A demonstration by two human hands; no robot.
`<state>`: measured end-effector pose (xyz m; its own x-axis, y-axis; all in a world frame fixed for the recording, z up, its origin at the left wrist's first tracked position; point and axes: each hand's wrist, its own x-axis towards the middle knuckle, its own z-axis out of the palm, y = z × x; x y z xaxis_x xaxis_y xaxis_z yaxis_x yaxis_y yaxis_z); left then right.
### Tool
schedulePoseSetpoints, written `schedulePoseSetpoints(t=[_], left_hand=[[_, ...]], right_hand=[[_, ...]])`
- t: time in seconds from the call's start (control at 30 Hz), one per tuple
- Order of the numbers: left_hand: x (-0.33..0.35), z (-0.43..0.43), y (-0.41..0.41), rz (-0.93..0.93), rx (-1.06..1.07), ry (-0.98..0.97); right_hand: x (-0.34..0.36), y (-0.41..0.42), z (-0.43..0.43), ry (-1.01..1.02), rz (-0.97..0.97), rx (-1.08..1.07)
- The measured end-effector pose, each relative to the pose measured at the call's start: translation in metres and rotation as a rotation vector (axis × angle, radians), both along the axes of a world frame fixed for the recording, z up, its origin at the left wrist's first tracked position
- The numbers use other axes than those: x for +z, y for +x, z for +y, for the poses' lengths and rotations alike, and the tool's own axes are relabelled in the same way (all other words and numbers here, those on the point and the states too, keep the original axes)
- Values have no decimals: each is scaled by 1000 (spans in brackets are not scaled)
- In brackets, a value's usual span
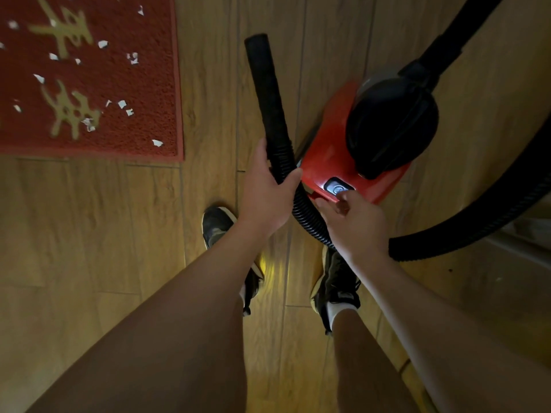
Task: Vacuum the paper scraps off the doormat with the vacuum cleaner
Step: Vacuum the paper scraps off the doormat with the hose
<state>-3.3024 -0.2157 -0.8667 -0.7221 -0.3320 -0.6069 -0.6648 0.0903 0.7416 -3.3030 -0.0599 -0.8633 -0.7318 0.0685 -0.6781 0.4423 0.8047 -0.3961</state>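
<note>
Fingers [291, 176] of the left hand [267, 189] are curling round the ribbed black hose [305, 213], just below its stiff nozzle tube [265, 84]. The right hand [354, 225] is holding nothing, its fingers loosely bent, with a fingertip at the button [338, 188] on the glossy red vacuum cleaner [328, 150]. White paper scraps [103, 44] are lying scattered on the coarse red doormat [143, 93], well apart from the nozzle across the wood-plank floor [89, 234].

Doormat [143, 93] red, paler red border, tan-gold characters, paper scraps [103, 44] white; vacuum cleaner [331, 150] red body, black domed top; hose [477, 222] black, ribbed; floor [89, 234] tan wood-grain planks; shoes [216, 225] black, pale soles; socks [335, 311] white.
</note>
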Motion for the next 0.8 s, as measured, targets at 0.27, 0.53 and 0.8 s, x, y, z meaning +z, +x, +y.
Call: schedulePoseSetpoints(t=[0.27, 0.53, 0.8], left_hand=[[20, -39, 1, 35, 92, 17], [36, -91, 4, 61, 127, -11], [40, -148, 14, 36, 193, 39]], right_hand=[[35, 9, -36, -103, 51, 223], [66, 11, -87, -171, 115, 413], [77, 8, -138, -105, 120, 534]])
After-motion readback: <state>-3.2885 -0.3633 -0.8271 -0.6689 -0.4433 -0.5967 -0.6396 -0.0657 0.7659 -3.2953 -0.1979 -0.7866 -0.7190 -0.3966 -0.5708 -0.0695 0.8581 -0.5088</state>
